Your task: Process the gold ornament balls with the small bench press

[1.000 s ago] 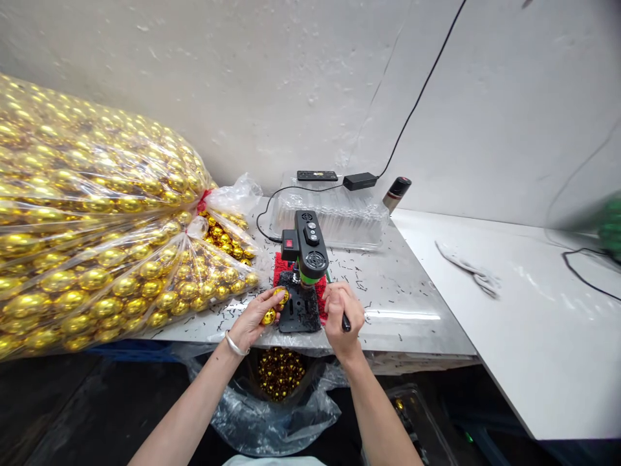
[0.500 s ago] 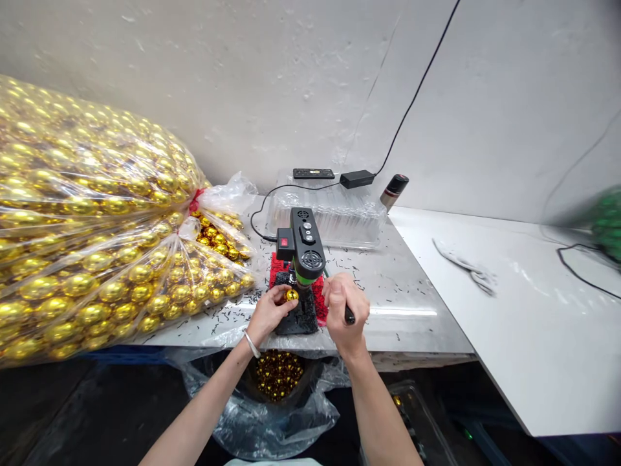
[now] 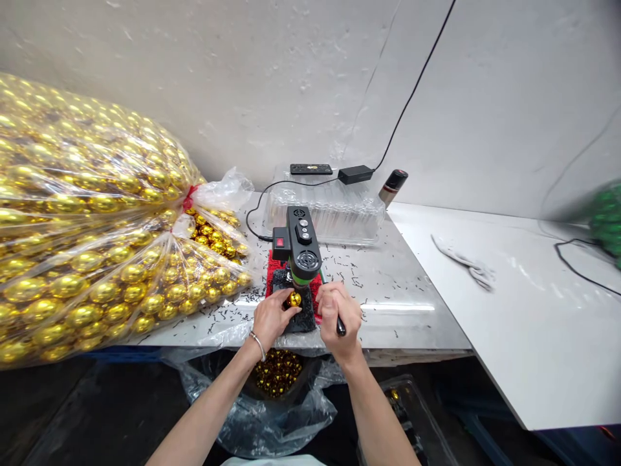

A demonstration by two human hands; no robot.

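Note:
A small gold ball (image 3: 294, 299) is pinched between the thumb and fingers of my left hand (image 3: 273, 317), just under the head of a black press-like device (image 3: 303, 243) with a green ring. My right hand (image 3: 339, 317) is wrapped round a black-ended lever handle (image 3: 341, 329) at the device's right side. Beneath the ball lies the device's black base (image 3: 303, 319), sprinkled with small black scraps, and a red textured mat (image 3: 274, 264) shows around it.
Clear bags of gold balls (image 3: 92, 259) fill the left. Behind the device are clear plastic trays (image 3: 334, 217), a power adapter (image 3: 356, 174) and a spray can (image 3: 393, 188). A lined bin of gold balls (image 3: 277, 373) sits below the table edge. White gloves (image 3: 466, 264) lie right.
The lever in my right hand has shifted slightly left and down. My left hand's fingers have opened a little around the ball, which shows more fully. The whole view has shifted slightly.

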